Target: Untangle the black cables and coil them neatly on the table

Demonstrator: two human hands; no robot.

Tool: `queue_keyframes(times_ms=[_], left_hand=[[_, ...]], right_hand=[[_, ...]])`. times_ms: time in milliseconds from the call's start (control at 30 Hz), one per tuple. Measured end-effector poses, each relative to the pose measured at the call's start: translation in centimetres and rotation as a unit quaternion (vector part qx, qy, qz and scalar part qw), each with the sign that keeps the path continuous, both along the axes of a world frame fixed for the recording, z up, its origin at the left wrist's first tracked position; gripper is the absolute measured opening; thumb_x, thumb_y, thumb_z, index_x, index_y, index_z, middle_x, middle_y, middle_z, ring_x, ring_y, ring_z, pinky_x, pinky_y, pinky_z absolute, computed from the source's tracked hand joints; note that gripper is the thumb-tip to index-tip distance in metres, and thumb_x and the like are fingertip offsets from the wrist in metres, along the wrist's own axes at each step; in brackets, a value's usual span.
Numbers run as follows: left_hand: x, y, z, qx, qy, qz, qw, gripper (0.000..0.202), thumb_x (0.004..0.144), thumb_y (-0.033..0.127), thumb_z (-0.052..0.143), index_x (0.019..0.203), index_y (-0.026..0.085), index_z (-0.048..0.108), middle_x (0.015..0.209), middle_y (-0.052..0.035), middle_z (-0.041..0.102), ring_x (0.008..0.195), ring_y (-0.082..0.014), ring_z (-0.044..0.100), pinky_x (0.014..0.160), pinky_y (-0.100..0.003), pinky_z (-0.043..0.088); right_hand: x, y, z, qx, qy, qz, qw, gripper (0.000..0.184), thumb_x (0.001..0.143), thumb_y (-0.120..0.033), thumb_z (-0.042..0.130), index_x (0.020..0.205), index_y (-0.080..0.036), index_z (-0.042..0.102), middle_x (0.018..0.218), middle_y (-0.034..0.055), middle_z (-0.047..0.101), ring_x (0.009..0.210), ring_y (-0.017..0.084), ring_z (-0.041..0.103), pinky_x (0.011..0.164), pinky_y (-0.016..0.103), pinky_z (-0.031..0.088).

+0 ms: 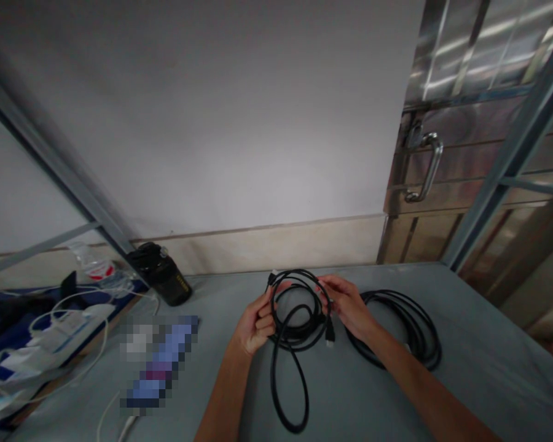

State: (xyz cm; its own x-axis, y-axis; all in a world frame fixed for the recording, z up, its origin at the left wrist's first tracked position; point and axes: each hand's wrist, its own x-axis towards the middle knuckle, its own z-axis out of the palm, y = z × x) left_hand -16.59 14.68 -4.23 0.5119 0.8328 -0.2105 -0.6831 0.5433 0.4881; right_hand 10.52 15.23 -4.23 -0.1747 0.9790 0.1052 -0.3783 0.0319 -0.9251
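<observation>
My left hand [256,324] is closed on the left side of a coiled black cable [299,319], held just above the grey surface [479,344]. My right hand [348,305] pinches the same coil on its right side. A connector end hangs down below my right hand, and another end sticks out at the coil's upper left. One long loop of the cable trails toward me on the surface. A second coiled black cable [412,328] lies flat on the surface right of my right hand.
A black bottle-like object [163,276] lies at the back left by a metal frame. White cables and a power strip [50,334] sit at the far left, with a pixelated patch nearby. A metal door with a handle [426,169] stands at the back right.
</observation>
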Motion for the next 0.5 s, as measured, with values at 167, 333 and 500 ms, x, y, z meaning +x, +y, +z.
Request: queue_keyframes(times_ms=[167,333,500], left_hand=[[-0.4,-0.4,0.0,0.023,-0.009,-0.057,0.998,0.02,0.111,0.03,0.069,0.129,0.021,0.071,0.063,0.0167,0.007,0.039,-0.0033,-0.005,0.033,-0.011,0.003],[0.0,-0.2,0.0,0.055,0.045,-0.104,0.992,0.024,0.111,0.043,0.069,0.115,0.02,0.074,0.054,0.0147,0.028,0.036,-0.0027,0.001,0.028,-0.011,0.006],[0.9,-0.7,0.2,0.104,0.121,-0.148,0.976,0.041,0.102,0.058,0.08,0.114,0.019,0.079,0.047,0.0138,0.035,0.035,-0.0022,0.006,0.03,-0.014,0.01]], right_hand=[[0.2,0.2,-0.1,-0.029,-0.003,0.045,0.999,0.053,0.079,-0.066,0.098,0.103,-0.02,0.083,0.07,-0.0044,0.058,0.054,0.01,0.051,0.046,0.023,0.04],[-0.4,-0.6,0.1,-0.046,-0.039,0.121,0.991,0.05,0.082,-0.065,0.096,0.092,-0.019,0.082,0.062,-0.0071,0.051,0.049,0.007,0.041,0.043,0.021,0.033],[-1.7,-2.3,0.6,-0.052,-0.031,0.197,0.979,0.054,0.083,-0.062,0.098,0.115,-0.02,0.086,0.071,-0.0048,0.059,0.055,0.007,0.042,0.045,0.021,0.034]])
